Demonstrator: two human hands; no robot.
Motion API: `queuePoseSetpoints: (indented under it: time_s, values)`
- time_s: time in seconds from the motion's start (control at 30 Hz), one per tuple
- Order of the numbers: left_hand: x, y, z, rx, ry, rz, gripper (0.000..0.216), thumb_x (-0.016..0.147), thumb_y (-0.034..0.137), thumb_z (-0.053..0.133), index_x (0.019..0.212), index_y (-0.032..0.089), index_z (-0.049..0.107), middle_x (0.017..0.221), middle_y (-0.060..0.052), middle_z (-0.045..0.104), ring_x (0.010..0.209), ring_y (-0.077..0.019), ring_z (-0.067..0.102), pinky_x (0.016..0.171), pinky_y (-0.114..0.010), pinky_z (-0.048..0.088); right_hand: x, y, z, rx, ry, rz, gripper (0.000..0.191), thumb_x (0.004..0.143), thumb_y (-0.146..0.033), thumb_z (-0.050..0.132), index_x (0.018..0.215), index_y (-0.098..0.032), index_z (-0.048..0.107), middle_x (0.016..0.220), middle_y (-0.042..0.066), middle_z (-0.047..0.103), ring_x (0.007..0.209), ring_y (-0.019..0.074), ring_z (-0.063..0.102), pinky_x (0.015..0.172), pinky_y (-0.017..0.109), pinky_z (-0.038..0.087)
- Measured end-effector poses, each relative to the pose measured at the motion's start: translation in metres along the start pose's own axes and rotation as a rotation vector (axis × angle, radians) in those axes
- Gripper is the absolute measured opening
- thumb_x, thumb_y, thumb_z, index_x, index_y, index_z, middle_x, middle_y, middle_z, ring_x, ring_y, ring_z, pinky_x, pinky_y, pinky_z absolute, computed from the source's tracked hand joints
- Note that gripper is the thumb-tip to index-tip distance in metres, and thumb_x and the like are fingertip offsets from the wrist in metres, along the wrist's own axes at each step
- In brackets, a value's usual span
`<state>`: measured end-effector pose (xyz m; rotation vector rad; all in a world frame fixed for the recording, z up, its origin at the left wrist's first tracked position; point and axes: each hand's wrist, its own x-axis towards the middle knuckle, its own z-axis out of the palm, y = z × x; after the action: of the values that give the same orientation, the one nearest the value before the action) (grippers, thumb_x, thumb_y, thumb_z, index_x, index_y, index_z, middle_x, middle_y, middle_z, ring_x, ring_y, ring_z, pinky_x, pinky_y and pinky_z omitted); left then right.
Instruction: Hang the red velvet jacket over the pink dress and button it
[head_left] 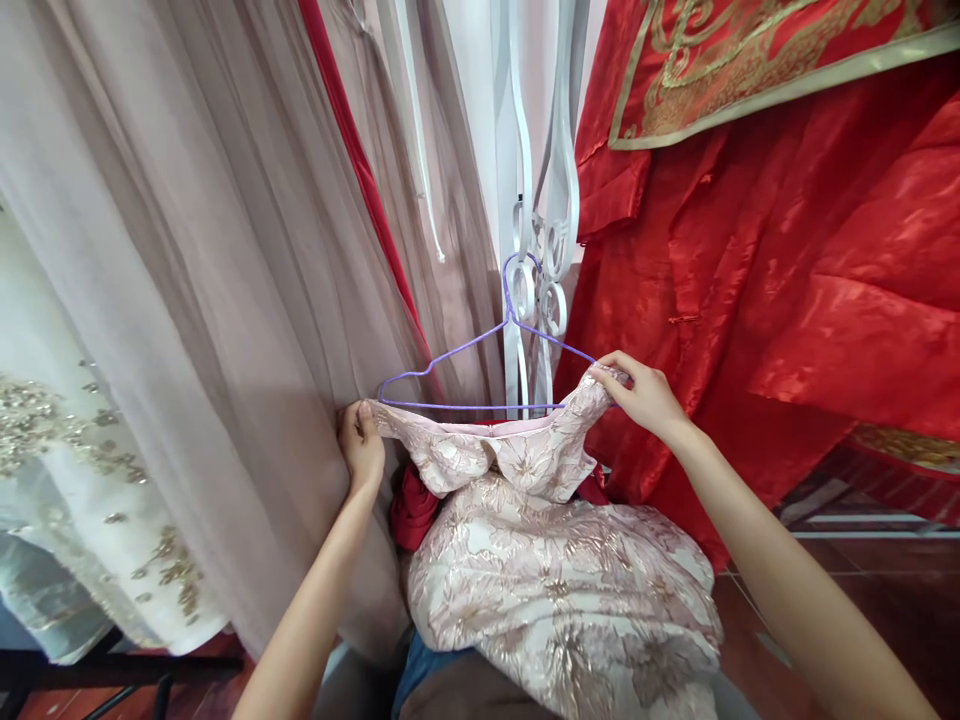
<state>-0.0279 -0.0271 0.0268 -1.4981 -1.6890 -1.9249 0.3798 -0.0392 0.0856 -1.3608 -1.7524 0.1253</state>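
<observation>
A pale pink dress point(566, 580) with a metallic floral pattern lies spread over my lap, its bodice raised toward the rack. My left hand point(362, 445) pinches the dress's left shoulder strap. With fingers closed, my right hand point(637, 390) grips the other strap, close to the right end of a purple hanger point(472, 407). The hanger's right arm reaches into that strap, while its left end shows just above the left strap. Its hook stands up in front of a white scrollwork metal frame point(553, 250). Dark red fabric point(412, 510) peeks out behind the bodice.
Greyish-pink curtains point(225, 250) hang on the left, with a red strip point(367, 190) down them. A white gown with gold sequins point(67, 440) is at far left. Red garments with gold embroidery point(765, 250) fill the right. Reddish tile floor point(885, 600) shows below.
</observation>
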Motion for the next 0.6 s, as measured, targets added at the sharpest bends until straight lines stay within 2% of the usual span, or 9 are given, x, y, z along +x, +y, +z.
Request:
queuePoseSetpoints:
  time_s: [0.23, 0.3, 0.37, 0.43, 0.53, 0.6]
  values:
    - [0.004, 0.006, -0.001, -0.028, -0.026, -0.013, 0.029, 0.091, 0.041, 0.041, 0.083, 0.019, 0.058, 0.085, -0.005, 0.061, 0.084, -0.0177, 0.057, 0.078, -0.029, 0.045, 0.000, -0.001, -0.001, 0.020, -0.016, -0.013, 0.021, 0.086, -0.043, 0.054, 0.091, -0.025, 0.063, 0.086, 0.000, 0.071, 0.078, 0.0203, 0.066, 0.070, 0.028, 0.046]
    - [0.008, 0.013, -0.001, -0.027, -0.034, -0.002, 0.029, 0.091, 0.040, 0.041, 0.085, 0.019, 0.060, 0.086, -0.005, 0.062, 0.085, -0.0176, 0.058, 0.078, -0.028, 0.045, 0.000, -0.002, -0.001, 0.026, -0.024, -0.012, 0.020, 0.086, -0.043, 0.054, 0.091, -0.025, 0.062, 0.086, 0.000, 0.071, 0.079, 0.0202, 0.065, 0.071, 0.028, 0.045]
    - [0.016, 0.027, -0.001, -0.047, -0.092, 0.039, 0.031, 0.091, 0.039, 0.041, 0.088, 0.018, 0.063, 0.089, -0.006, 0.063, 0.087, -0.0174, 0.059, 0.079, -0.027, 0.046, 0.000, -0.004, -0.001, 0.032, -0.028, -0.008, 0.020, 0.086, -0.043, 0.054, 0.091, -0.025, 0.062, 0.085, 0.000, 0.071, 0.078, 0.0195, 0.065, 0.071, 0.028, 0.045]
    - [0.029, 0.048, -0.001, -0.093, -0.247, 0.135, 0.033, 0.091, 0.038, 0.042, 0.091, 0.017, 0.067, 0.092, -0.007, 0.065, 0.089, -0.0172, 0.060, 0.082, -0.027, 0.045, -0.001, -0.007, -0.001, 0.050, -0.036, -0.006, 0.021, 0.086, -0.043, 0.054, 0.089, -0.024, 0.062, 0.083, 0.000, 0.070, 0.076, 0.0184, 0.064, 0.071, 0.028, 0.044]
    - [0.054, 0.083, 0.000, -0.123, -0.624, 0.294, 0.032, 0.087, 0.040, 0.052, 0.089, 0.016, 0.072, 0.090, -0.006, 0.068, 0.086, -0.0176, 0.061, 0.081, -0.026, 0.046, -0.002, -0.010, -0.003, 0.113, -0.042, -0.002, 0.025, 0.085, -0.047, 0.056, 0.085, -0.023, 0.062, 0.081, 0.000, 0.069, 0.074, 0.0176, 0.062, 0.071, 0.027, 0.044]
    - [0.070, 0.097, -0.001, -0.106, -0.823, 0.268, 0.030, 0.080, 0.042, 0.061, 0.085, 0.015, 0.074, 0.086, -0.006, 0.069, 0.082, -0.0181, 0.061, 0.077, -0.026, 0.046, -0.001, -0.006, -0.005, 0.190, -0.043, 0.021, 0.030, 0.080, -0.051, 0.060, 0.082, -0.022, 0.064, 0.079, 0.001, 0.068, 0.074, 0.0184, 0.062, 0.070, 0.027, 0.045]
